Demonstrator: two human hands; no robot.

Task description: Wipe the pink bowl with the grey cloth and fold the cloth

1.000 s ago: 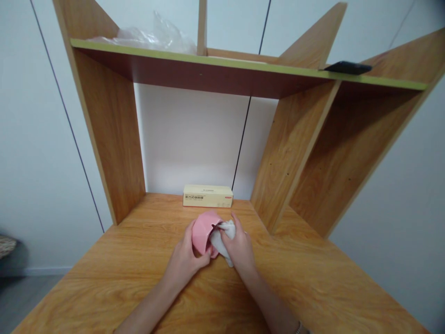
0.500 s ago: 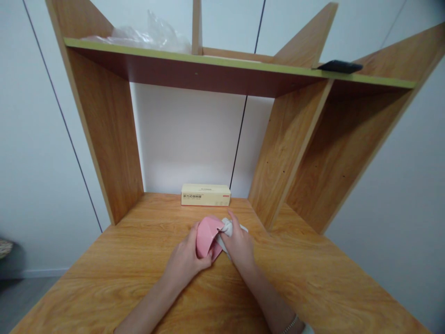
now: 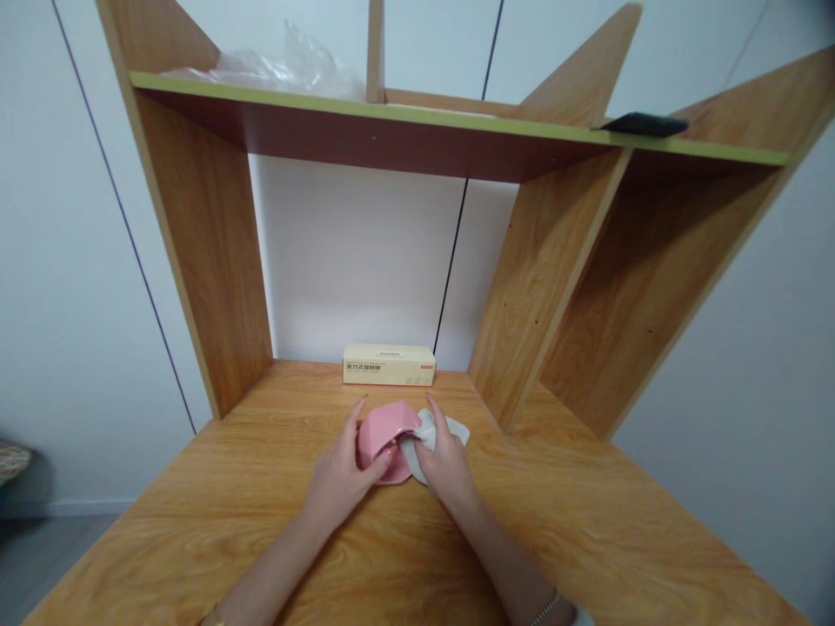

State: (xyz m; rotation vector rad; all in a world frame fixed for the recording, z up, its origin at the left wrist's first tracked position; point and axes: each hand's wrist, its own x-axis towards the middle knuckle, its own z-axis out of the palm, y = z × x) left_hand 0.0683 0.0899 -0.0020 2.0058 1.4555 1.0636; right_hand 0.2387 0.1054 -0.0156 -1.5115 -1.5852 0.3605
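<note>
Pink bowl, gripped by left hand, now tilts flatter; right hand clutches white cloth.

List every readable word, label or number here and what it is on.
"…刀式保鲜膜", first character blurred: front of the cream box at the back of the desk.
Small print on the box top and its red end patch: too small to read.
No other text visible.
</note>
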